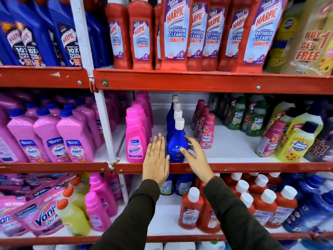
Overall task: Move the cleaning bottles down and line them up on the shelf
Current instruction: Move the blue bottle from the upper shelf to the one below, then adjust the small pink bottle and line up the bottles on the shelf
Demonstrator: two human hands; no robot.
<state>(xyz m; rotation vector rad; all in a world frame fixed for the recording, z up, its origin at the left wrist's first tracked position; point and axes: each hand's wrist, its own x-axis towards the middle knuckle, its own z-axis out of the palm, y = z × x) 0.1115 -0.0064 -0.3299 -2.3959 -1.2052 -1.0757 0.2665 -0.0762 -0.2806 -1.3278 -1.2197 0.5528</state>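
Note:
A row of blue bottles with white caps runs front to back on the middle shelf [234, 147]; the front blue bottle [177, 141] stands upright at the shelf's front edge. My left hand [156, 159] is flat, fingers straight and together, just left of that bottle, its thumb near the bottle's base. My right hand [195, 152] is open on the bottle's right side, thumb resting on the label and fingers reaching behind it. Neither hand is closed around it.
A line of pink Vanish bottles [136, 139] stands left of the blue row, pink Comfort bottles [207, 132] right of it. Red Harpic bottles [176, 33] fill the shelf above. Red-bodied bottles [191, 210] stand on the shelf below. A red shelf rail [234, 167] crosses under my hands.

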